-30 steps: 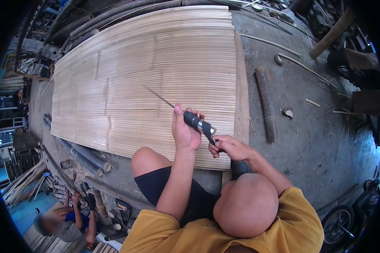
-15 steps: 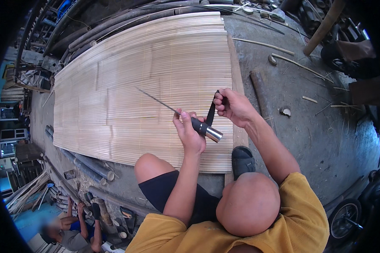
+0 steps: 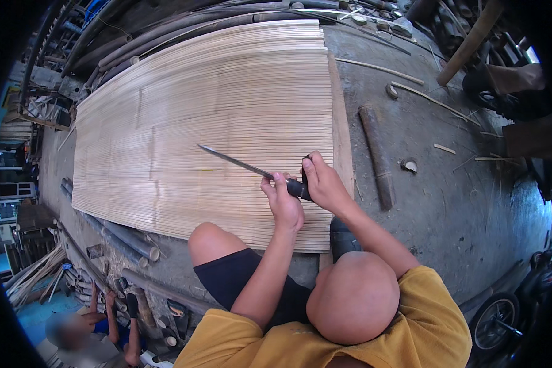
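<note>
My left hand [image 3: 286,208] is closed around a knife near where its black-wrapped handle [image 3: 297,189] meets the blade. The long, narrow blade [image 3: 236,162] points to the upper left over the slatted mat. At the other end of the handle, my right hand [image 3: 326,185] is closed on a black strip [image 3: 305,175], with the thumb on top. This strip looks like tape or rubber and runs down to the handle. My right fingers hide the handle's butt end. Under both hands lies a wide mat of pale bamboo slats [image 3: 190,122].
A dark bamboo pole [image 3: 377,156] and thin strips [image 3: 435,103] lie on the concrete floor to the right. Bamboo poles [image 3: 119,239] rest along the mat's near left edge. Another person [image 3: 73,337] sits at the lower left. A wheel [image 3: 495,322] stands at the lower right.
My right hand has come down and in against the handle, and less of the black strip shows. The handle's shiny metal end is now covered. The knife has shifted slightly down.
</note>
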The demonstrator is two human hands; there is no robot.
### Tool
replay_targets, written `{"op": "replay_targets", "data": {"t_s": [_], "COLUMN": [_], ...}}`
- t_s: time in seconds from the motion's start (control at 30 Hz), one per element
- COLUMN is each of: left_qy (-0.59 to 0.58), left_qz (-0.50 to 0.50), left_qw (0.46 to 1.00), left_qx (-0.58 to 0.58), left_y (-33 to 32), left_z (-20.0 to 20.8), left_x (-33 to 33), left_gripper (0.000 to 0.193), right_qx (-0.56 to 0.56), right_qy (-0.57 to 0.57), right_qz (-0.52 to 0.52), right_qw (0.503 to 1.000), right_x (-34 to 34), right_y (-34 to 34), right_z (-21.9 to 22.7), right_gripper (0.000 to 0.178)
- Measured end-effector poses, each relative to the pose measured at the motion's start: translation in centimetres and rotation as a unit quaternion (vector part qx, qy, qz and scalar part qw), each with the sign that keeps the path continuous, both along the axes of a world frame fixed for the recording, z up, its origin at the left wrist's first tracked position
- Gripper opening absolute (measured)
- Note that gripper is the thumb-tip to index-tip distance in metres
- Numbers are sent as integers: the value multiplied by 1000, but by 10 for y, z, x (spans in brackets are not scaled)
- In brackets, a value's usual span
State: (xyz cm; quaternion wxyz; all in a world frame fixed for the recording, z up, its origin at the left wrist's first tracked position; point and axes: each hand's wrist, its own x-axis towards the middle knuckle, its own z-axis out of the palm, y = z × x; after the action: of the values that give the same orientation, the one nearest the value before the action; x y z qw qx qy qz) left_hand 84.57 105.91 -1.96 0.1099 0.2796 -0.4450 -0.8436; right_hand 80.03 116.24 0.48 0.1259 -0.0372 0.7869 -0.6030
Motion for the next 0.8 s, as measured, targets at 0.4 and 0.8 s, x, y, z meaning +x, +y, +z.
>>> {"op": "replay_targets", "data": {"t_s": [0.4,0.8], "left_qy": [116,81], "left_qz": [-378,-550], "left_qw": [502,644], "left_qx": [-769,-526], "left_y": [-43,-29], "left_z": [54,51], "left_x": [21,-18], "left_gripper": [77,54], "right_qx": [211,-236], "right_qy": [68,-345], "right_qz": [92,-28], "right_qw": [971,908], "right_x": [-6,-25], "right_y": [51,87], "right_z": [15,-8], "right_gripper": [26,27]}}
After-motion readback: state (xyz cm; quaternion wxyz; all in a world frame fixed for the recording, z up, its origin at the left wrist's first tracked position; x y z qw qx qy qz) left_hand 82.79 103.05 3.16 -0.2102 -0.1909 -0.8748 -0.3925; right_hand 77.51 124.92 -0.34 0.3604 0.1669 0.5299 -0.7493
